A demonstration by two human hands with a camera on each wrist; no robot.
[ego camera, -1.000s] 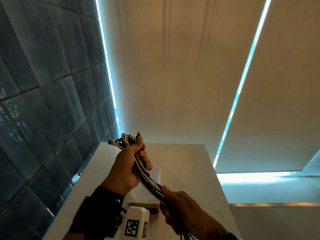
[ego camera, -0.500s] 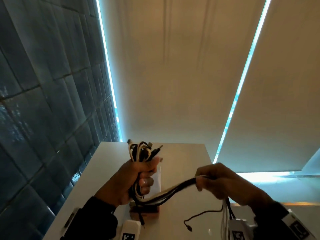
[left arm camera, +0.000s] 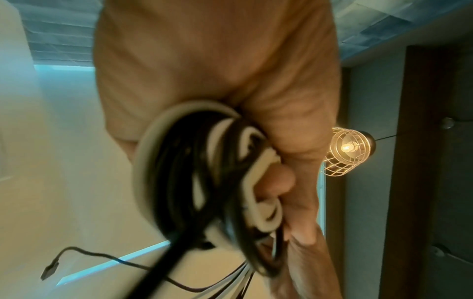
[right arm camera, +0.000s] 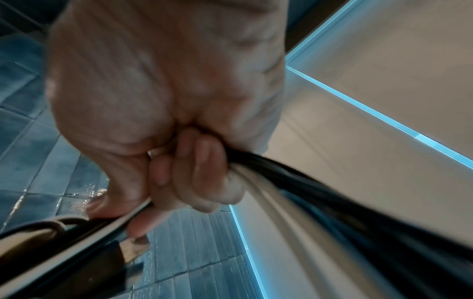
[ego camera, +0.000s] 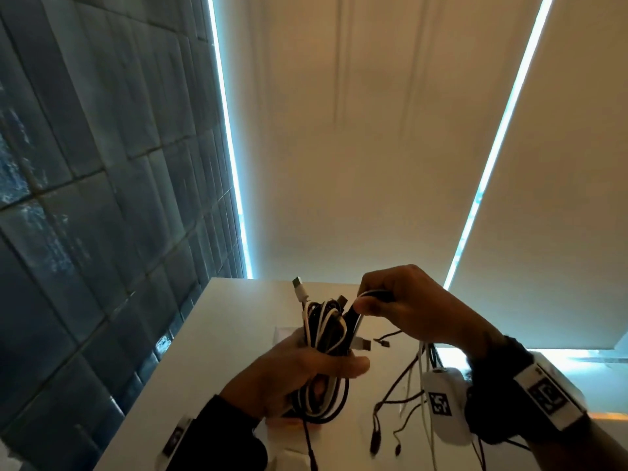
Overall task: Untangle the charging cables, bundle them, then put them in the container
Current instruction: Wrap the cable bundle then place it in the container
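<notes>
You wear dark long sleeves on both arms. Your right wrist [ego camera: 503, 396] carries a black strap, a white camera housing [ego camera: 445, 406] and a white block [ego camera: 547, 396], each with a black square-patterned marker; similar white blocks sit at your left sleeve [ego camera: 217, 433]

Glossy black and white plastic-sheathed cables [ego camera: 324, 329], smooth enough to catch the light, and a shiny metal tip on the white plug [ego camera: 297, 283] sticking up top. Underneath, a matt, smooth white table [ego camera: 234, 334]; off to the side the blue-grey wall tiles [ego camera: 85, 205] look glazed and mottled, with bright reflections. Behind, the blinds [ego camera: 373, 147] read as plain matt cloth, and a lamp [left arm camera: 345, 150] sits in a thin metal wire cage.
</notes>
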